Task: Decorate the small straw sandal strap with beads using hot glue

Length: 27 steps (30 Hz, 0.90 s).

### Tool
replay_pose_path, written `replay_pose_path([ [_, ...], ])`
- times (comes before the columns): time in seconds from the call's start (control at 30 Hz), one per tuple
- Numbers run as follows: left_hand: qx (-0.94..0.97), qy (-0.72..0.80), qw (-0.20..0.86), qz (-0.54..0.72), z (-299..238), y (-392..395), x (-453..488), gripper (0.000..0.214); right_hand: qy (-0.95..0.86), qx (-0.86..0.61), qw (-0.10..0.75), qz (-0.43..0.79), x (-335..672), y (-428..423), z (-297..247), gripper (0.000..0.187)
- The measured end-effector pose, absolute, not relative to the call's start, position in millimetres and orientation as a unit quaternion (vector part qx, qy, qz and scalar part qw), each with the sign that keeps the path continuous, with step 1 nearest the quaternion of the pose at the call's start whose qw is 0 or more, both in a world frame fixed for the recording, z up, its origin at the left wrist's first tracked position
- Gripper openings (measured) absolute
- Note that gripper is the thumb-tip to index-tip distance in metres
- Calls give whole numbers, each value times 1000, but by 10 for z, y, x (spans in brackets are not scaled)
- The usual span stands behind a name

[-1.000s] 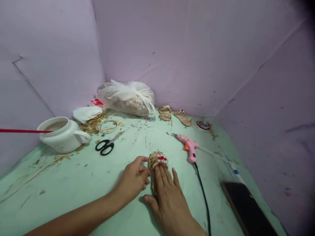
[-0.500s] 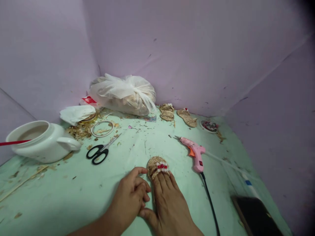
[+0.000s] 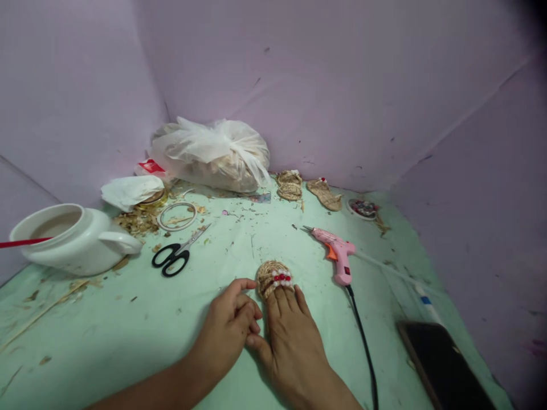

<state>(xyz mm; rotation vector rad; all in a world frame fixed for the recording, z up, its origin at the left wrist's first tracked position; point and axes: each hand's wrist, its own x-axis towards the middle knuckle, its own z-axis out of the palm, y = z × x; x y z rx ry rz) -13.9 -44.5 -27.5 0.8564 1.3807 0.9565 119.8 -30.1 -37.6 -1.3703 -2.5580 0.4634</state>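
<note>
A small woven straw slipper [image 3: 267, 273] lies on the green tabletop, with red and white beads [image 3: 282, 278] on its strap. My right hand [image 3: 293, 336] rests flat along the slipper, its fingers stretched out and their tips at the beaded strap. Whether those tips go under the strap I cannot tell. The hand covers the slipper's near part. My left hand [image 3: 231, 324] is at the slipper's left side, the index finger reaching to its edge and the other fingers loosely bent. It grips nothing that I can see.
A pink glue gun [image 3: 339, 250] with a black cord lies to the right, near a dark phone [image 3: 444, 364]. Black-handled scissors [image 3: 171, 260], a tape roll [image 3: 177, 216] and a white pot [image 3: 77, 242] are leftward. Further back are a plastic bag [image 3: 213, 159], finished-looking slippers [image 3: 325, 195] and a bead dish [image 3: 363, 209].
The view has tilted slightly, so the objects sit a little higher in the picture. Both hands keep nearly the same pose at the slipper.
</note>
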Motion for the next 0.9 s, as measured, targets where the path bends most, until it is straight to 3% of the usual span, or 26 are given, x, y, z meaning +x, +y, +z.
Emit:
replay_pose_path([
  [0.2, 361, 585, 587, 428, -263, -457, -157, 27, -866, -463, 141, 126, 1211, -394, -354, 61],
  [0.33, 347, 577, 590, 446, -255, -436, -180, 29, -853, -444, 263, 73, 1436, -552, -350, 28],
  [0.4, 325, 582, 597, 446, -233, -423, -190, 33, -819, -487, 296, 75, 1579, -581, -334, 21],
  [0.53, 282, 587, 631, 422, -150, -435, -194, 41, -728, -638, 199, 151, 1694, -510, -272, 26],
  [0.67, 271, 573, 642, 430, -125, -477, -178, 54, -711, -661, 143, 189, 1575, -458, -209, 21],
  [0.77, 250, 568, 640, 452, -205, -479, -168, 62, -682, -658, 213, 238, 1493, -463, -234, 19],
  [0.9, 243, 545, 647, 474, -354, -455, -154, 61, -510, -581, 391, 499, 1495, -396, -371, 28],
])
